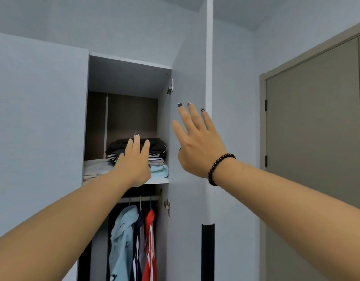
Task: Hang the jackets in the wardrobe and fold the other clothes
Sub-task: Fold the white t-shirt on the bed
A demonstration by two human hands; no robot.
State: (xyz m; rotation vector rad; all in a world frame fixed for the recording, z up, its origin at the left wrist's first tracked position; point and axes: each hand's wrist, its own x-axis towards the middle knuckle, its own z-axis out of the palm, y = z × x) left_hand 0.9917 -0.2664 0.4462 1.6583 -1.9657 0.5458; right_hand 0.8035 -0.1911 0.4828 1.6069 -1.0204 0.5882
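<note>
Wardrobe, tall pale grey-blue laminate cabinet (39, 122), one door swung open at 3 o'clock of the opening

Upper shelf, white board (158, 180): holds stack of folded clothes (157, 159), black garment on top, striped and beige layers under it, pale blue piece at the bottom; a second low pile of pale grey folded fabric (96, 168) lies at 9 o'clock of the stack, touching it

Hanging rail below the shelf, at 6 o'clock: light blue hooded jacket (122, 238), dark navy jacket with white stripes (137, 250), red jacket with white stripes (150, 246), all on hangers, packed side by side

Left hand (134, 161): fingers straight and together, relaxed, gripping nothing, laid on or just in front of the folded stack; contact cannot be told for sure

Right hand (197, 142): fingers spread straight, holding nothing, palm toward the open grey door panel (187, 122); a dark beaded bracelet (217, 167) sits at the wrist

Judgement: sorting looks near its end, with the last step likely squaring the stack and shutting the door

Risks: a push on the stack's near edge could slide the top black layer backward or skew the pile; the pale blue piece sits at the shelf lip and could drop; swinging the door before the left arm is clear would trap it
</note>
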